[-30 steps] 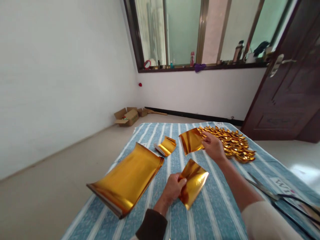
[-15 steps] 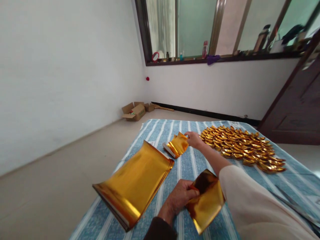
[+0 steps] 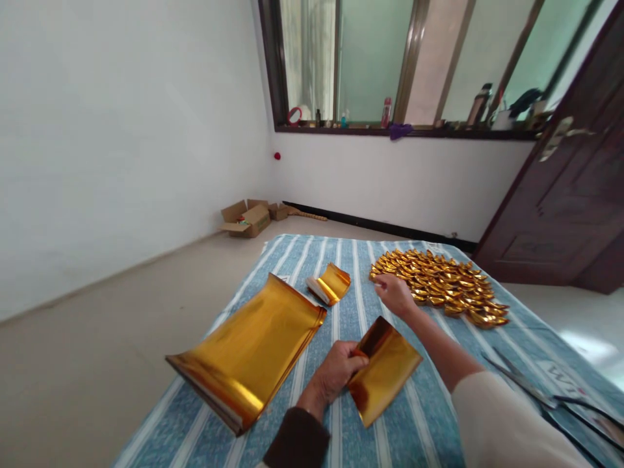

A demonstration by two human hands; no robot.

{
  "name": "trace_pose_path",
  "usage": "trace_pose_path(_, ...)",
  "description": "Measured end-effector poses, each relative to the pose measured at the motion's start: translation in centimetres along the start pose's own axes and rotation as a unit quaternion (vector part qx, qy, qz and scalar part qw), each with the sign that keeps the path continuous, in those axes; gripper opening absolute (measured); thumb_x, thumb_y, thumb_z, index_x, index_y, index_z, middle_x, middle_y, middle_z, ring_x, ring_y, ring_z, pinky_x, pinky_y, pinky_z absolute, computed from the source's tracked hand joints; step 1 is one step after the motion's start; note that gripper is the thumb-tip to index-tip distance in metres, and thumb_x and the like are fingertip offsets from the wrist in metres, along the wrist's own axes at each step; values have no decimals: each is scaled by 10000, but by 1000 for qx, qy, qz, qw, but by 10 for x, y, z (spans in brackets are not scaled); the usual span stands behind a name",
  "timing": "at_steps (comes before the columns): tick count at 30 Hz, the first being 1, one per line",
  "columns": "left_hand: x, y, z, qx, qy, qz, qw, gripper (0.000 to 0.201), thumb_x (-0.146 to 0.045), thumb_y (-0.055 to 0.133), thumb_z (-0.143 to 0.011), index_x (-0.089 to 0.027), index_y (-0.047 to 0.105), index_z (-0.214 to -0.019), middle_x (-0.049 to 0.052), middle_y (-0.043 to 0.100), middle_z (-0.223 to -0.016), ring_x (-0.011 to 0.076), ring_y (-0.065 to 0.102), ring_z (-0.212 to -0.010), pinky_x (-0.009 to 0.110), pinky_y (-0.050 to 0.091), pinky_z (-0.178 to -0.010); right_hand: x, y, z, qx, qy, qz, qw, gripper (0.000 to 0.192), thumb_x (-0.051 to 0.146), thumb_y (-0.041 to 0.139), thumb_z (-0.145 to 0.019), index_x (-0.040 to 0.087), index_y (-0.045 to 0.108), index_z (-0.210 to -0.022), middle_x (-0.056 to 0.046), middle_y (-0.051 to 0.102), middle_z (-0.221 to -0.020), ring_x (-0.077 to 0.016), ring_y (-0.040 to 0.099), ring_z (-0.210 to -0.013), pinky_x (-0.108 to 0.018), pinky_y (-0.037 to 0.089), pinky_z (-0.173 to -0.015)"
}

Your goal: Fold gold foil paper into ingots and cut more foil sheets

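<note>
My left hand [image 3: 336, 372] pinches a gold foil sheet [image 3: 385, 370] by its left edge, holding it tilted over the cloth. My right hand [image 3: 394, 296] is closed, its fingers curled with nothing showing in them, just left of a pile of folded gold foil ingots [image 3: 439, 279]. A small stack of gold foil sheets [image 3: 333, 283] lies apart from it, to the left. Nearer, to the left of my left hand, rests a large stack of gold foil sheets [image 3: 258, 351] with curling edges.
Everything lies on a blue-and-white striped cloth [image 3: 312, 383]. Open scissors [image 3: 541, 396] are at the right, near my right forearm. Open cardboard boxes [image 3: 253, 220] sit on the floor by the wall. A dark door [image 3: 541, 195] stands at the right, beyond the cloth.
My right hand has left the small foil stack and moved right, towards the ingot pile. My left hand still grips its sheet. The camera view has turned slightly right.
</note>
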State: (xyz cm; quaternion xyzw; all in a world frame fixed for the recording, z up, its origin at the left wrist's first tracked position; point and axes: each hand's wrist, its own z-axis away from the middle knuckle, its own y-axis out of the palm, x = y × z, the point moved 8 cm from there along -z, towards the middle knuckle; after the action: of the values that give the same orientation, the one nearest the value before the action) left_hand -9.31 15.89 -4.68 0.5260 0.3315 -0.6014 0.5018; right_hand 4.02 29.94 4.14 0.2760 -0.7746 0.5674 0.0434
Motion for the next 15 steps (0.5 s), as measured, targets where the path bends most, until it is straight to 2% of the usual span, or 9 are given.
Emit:
trace_pose_path(6,-7,-1,2,-22,17,-4,1000,195,-288,647,-589,-126,589,-680,-7,571,-620,120,506,-562,225,348,-532,-67,-50,131,-4,75,85,994,284,206,444,-846,185,697,-974,-105,672,-1007,-241,625,-960,-348,455,-844)
trace_pose_path(9,-11,1,3,-30,19,-6,999,210,-292,647,-581,-122,606,-698,-7,577,-624,127,519,-569,230,362,-538,-111,-68,187,38,132,206,969,302,256,456,-860,193,685,-1047,-118,666,-1064,-280,599,-1043,-390,439,-885)
trace_pose_path(12,-14,2,4,-41,21,-9,999,227,-296,660,-569,-119,618,-705,-8,579,-622,127,520,-562,230,363,-535,-143,-80,221,76,163,269,946,356,308,499,-853,192,649,-1155,-133,651,-1136,-309,561,-1125,-412,426,-898)
trace_pose_path(15,-18,3,6,-52,27,-9,998,231,-295,663,-571,-118,623,-714,-12,582,-617,121,518,-547,228,371,-537,-159,-84,233,105,179,276,939,365,365,481,-879,202,640,-1163,-118,657,-1136,-305,567,-1128,-424,404,-925)
